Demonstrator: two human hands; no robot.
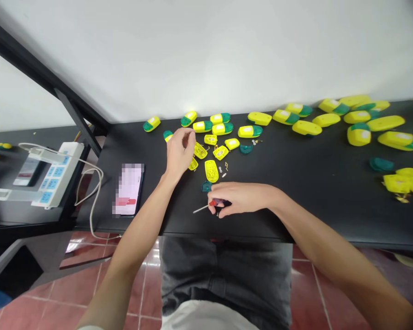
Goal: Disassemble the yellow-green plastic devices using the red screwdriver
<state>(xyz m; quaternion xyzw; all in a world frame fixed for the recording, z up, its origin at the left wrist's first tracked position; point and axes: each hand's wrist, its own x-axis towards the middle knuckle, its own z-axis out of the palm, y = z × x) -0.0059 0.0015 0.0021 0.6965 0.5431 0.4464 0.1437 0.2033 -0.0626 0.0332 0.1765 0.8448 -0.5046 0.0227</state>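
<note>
My right hand point(241, 199) grips a small screwdriver point(203, 207) with a red and dark handle, its thin metal shaft pointing left just above the black table point(296, 215). My left hand point(181, 153) hangs over a scatter of open yellow plastic shells, its fingers curled downward. Whatever lies beneath those fingers is hidden. One oblong yellow shell point(211, 171) lies between my hands, with tiny metal parts point(224, 167) to its right. A small teal piece point(206, 186) sits just above my right hand's fingers.
Joined yellow-and-green oval cases point(222, 123) line the table's far side, and more point(365, 123) are heaped at the right. A smartphone point(129, 189) lies left of my arm. Beyond the table's left end is a white power strip point(57, 174) with cables.
</note>
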